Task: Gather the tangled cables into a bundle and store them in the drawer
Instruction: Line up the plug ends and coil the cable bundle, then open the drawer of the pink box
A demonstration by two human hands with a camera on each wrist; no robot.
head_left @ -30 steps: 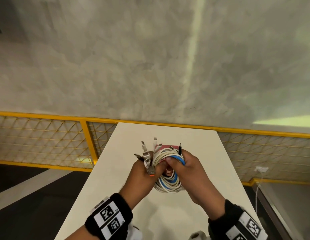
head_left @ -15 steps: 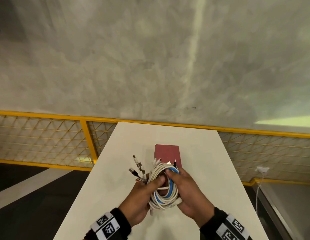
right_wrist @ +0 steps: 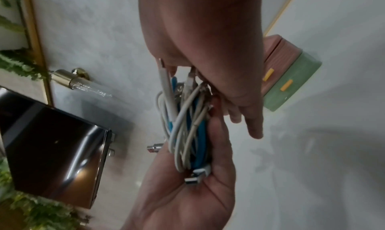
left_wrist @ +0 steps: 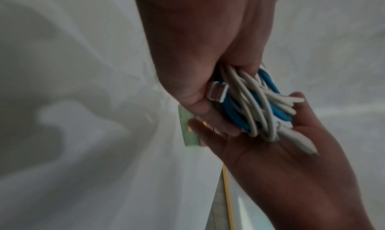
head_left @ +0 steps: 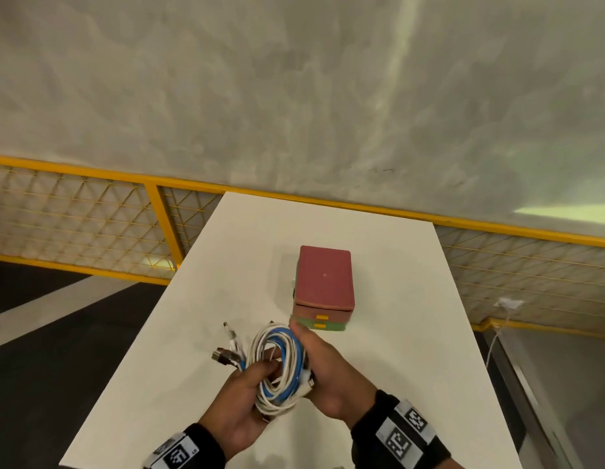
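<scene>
Coil (head_left: 277, 365) of white and blue cables held above the near part of the white bench (head_left: 412, 350), between both hands. Left hand (head_left: 241, 401) under and to the left of the coil, thumb hooked through the loop and fingers curled round the strands, as seen from the head view; from the right wrist view, same hand (right_wrist: 183, 192) cupping the lower turns with a metal plug lying in the palm. Right hand (head_left: 328, 377) pressed against the coil's right side, thumb along the rim; from the right wrist view, fingers (right_wrist: 248, 118) mostly extended and pointing down beside the coil (right_wrist: 187, 126), thumb side holding a few plug ends; exact grip hidden by the hand itself. Plugs (head_left: 228, 350) sticking out loose to the left of the coil, clear of the bench. Small drawer box (head_left: 324, 286) standing on the bench just beyond the hands, pink top and upper drawer, green lower drawer, yellow pulls (head_left: 320, 321), both drawers closed. Right fingertips near the box front, not clearly touching. Yellow mesh rail (head_left: 91, 214) behind the bench.
</scene>
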